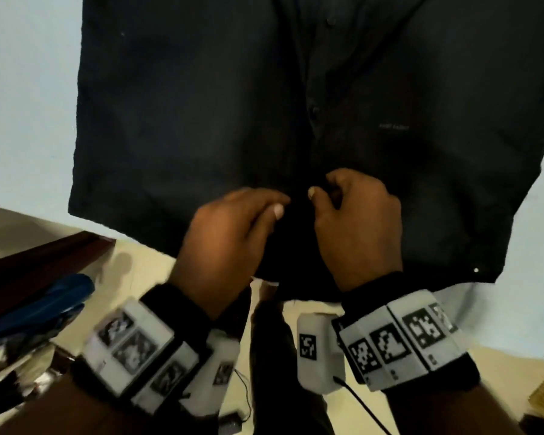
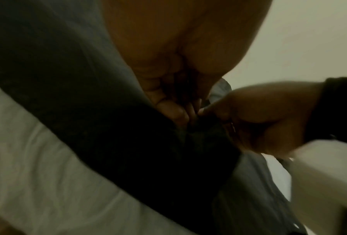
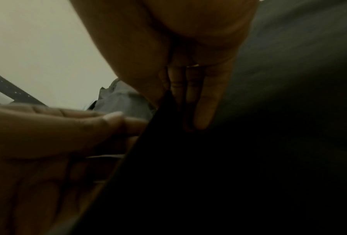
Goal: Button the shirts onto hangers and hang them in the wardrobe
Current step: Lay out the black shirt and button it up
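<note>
working the front opening of a black shirt (image 1: pixel 201 120), a person brings both hands together low on the garment, which hangs spread against a pale wall (image 1: pixel 29 89). the left hand (image 1: pixel 230 243) comes in from the left edge of the placket, thumb and forefinger pressed together on a fold of the dark cloth; the left wrist view shows its fingers (image 2: pixel 172 111) bunched tight into the fabric. the right hand (image 1: pixel 358 227) meets it from the other side, fingers curled, thumb tip laid against the shirt's edge, pinching the opposite flap. the two thumbs sit just beside each other, the cloth gathered between them. two dark buttons (image 1: pixel 313 111) show higher up the placket, above the grip, and a small line of pale lettering (image 1: pixel 393 127) lies to their right. whether a button is held between the fingertips cannot be told; the wrist views are dim and blurred. both wrists carry white bands with black-and-white markers (image 1: pixel 399 337). below the shirt's hem, a blue object (image 1: pixel 44 306) lies at lower left beside a dark wooden edge (image 1: pixel 44 255).
</note>
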